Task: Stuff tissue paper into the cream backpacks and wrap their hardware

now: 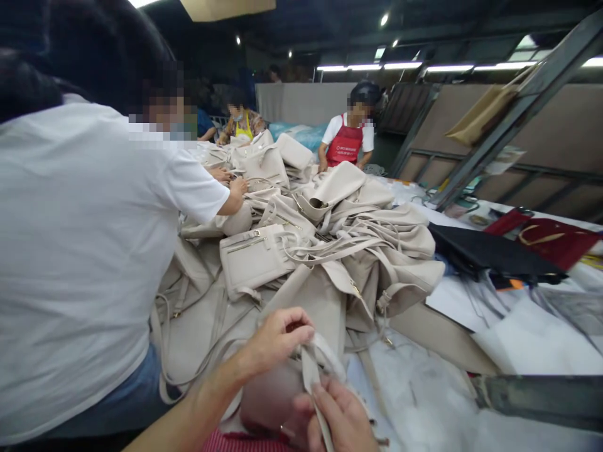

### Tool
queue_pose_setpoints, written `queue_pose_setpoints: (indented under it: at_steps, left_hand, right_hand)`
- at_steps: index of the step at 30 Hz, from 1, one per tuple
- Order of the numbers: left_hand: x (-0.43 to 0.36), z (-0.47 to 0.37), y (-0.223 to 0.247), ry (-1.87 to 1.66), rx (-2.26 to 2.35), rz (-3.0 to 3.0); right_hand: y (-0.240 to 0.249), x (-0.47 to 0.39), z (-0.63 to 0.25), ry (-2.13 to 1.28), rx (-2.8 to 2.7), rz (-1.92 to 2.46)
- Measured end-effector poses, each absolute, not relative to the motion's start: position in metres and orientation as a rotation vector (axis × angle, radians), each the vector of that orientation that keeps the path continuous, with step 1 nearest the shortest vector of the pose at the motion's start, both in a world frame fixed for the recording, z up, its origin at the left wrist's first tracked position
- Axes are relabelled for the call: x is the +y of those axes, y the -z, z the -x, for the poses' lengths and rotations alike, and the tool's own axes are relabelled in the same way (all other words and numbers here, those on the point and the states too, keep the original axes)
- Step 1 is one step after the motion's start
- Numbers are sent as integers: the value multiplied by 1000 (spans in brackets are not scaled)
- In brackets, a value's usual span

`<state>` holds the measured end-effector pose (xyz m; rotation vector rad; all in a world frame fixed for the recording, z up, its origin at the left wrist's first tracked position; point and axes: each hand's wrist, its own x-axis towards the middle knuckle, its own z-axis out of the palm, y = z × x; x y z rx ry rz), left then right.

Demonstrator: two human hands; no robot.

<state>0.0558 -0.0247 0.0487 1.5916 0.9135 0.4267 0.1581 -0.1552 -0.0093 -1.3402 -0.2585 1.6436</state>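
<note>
Low in the middle of the head view, my left hand (277,339) is curled, thumb against fingers, at the upper part of a light beige strap (308,369). Just below and to the right, my right hand (336,411) pinches the same strap between thumb and fingers. The strap runs between the two hands and hangs past the right one. Under them lies a beige bag (271,398), partly hidden by my left forearm. A large heap of beige bags (330,295) with straps and zips rises in front.
A person in a white shirt (85,251) sits close on the left, hands on the heap. Another in a red apron (345,143) stands behind it. On the right are a black bag (490,248), a dark red bag (560,242), white sheets (541,339) and a slanted metal beam (522,107).
</note>
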Motion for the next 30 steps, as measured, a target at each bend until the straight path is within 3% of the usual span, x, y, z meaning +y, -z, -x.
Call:
queue_pose_setpoints:
  at_steps: [7, 13, 17, 23, 30]
  left_hand:
    - [-34, -47, -41, -495, 1049, -1636]
    - [-35, -55, -60, -621, 946, -2452]
    - [-62, -37, -54, -670, 625, -2609]
    - [-80, -21, -35, -797, 634, -2021]
    - [-83, -35, -24, -649, 862, -1031]
  right_hand:
    - [5, -122, -140, -1284, -213, 1340]
    - [8, -142, -141, -1419, -277, 1316]
    - [10, -159, -147, -1496, -335, 1355]
    - [-15, -155, -161, -1525, -552, 1194]
    - [-10, -150, -165, -1429, -513, 1321]
